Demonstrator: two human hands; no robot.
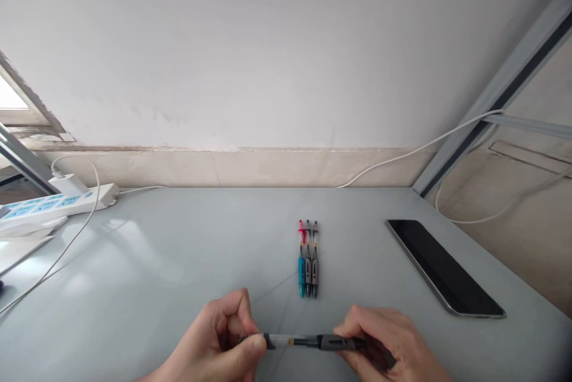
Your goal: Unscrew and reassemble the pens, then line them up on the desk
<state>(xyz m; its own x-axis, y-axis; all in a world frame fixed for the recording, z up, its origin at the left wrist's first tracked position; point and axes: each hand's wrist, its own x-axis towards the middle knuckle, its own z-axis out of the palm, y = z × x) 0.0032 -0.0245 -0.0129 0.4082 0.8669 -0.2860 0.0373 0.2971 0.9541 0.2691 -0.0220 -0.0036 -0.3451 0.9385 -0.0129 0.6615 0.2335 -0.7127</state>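
Note:
Near the front of the table I hold a pen (306, 341) level between both hands. It has a clear barrel, a dark grey grip and a black end. My left hand (227, 337) pinches the black end between thumb and fingers. Around the grey grip, my right hand (386, 340) is closed, its fingers partly hiding the tip. Just beyond my hands, three pens lie side by side, pointing away from me: one with a red top and teal grip (301, 269), a grey one in the middle (308, 275) and another grey one (315, 272) on the right.
A black-screened tablet (442, 266) lies at the right of the grey table (201, 239). On the left stands a white power strip (58, 203) with a plugged-in charger (68, 184) and a loose cable (84, 221). A wall (277, 72) closes off the back, and a metal post (482, 108) rises at right.

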